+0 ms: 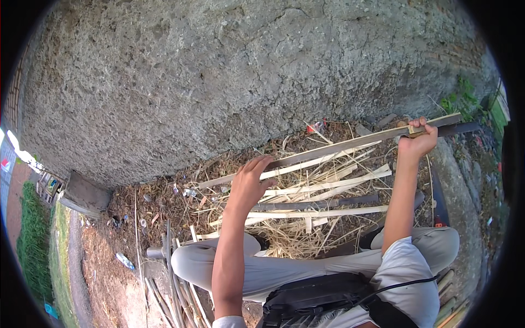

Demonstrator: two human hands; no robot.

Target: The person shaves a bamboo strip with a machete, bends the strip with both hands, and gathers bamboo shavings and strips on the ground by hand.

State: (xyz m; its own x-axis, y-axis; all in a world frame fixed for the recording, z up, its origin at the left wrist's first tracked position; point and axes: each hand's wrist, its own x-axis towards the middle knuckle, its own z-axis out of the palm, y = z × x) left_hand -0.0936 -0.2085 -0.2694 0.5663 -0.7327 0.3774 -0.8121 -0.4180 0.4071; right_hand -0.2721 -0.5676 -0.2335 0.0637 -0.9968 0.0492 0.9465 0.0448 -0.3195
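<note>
A long bamboo strip, dark on one face and pale along its edge, runs slantwise in front of me. Its right end is gripped by my right hand, fingers curled over it. A dark flat bar juts out to the right beside that hand; I cannot tell whether it is a blade or another slat. My left hand lies across the strip towards its left end, fingers laid over it and thumb spread away. Below the strip, pale split bamboo strips and thin shavings cover the ground between my legs.
A rough grey wall rises just beyond the strip. Bamboo poles lie at my lower left, near a plastic bottle. A concrete block stands at the wall's left foot. Green plants grow at the far right.
</note>
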